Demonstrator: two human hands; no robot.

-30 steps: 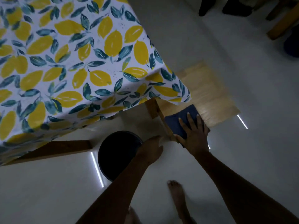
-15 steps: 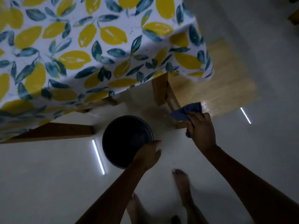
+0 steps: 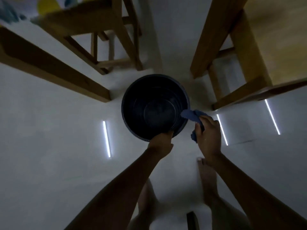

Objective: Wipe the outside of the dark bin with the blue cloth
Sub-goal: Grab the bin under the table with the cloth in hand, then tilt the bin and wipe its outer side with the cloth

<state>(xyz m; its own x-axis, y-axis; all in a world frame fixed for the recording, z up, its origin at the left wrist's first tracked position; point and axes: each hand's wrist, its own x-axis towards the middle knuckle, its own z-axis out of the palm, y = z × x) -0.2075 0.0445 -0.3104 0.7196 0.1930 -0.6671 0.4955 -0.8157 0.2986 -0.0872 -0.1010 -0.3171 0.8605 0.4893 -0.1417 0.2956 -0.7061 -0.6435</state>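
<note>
A round dark bin [image 3: 154,90] stands on the pale floor, seen from straight above, its inside bare and dark. My left hand [image 3: 162,142] grips its near rim. The blue cloth [image 3: 192,115] is bunched in my right hand [image 3: 208,136], which hovers just right of the bin; one corner of the cloth lies against the bin's right rim.
A wooden table leg [image 3: 49,68] runs in from the left. A wooden chair frame [image 3: 116,39] stands behind the bin, a wooden stool [image 3: 245,52] at the right. My bare feet [image 3: 207,176] are on the floor below the hands. Bright light strips [image 3: 106,138] reflect on the floor.
The view dropped below the table. My right hand lifted the cloth off the stool and brought it left to the bin's rim. My left hand closed on the rim.
</note>
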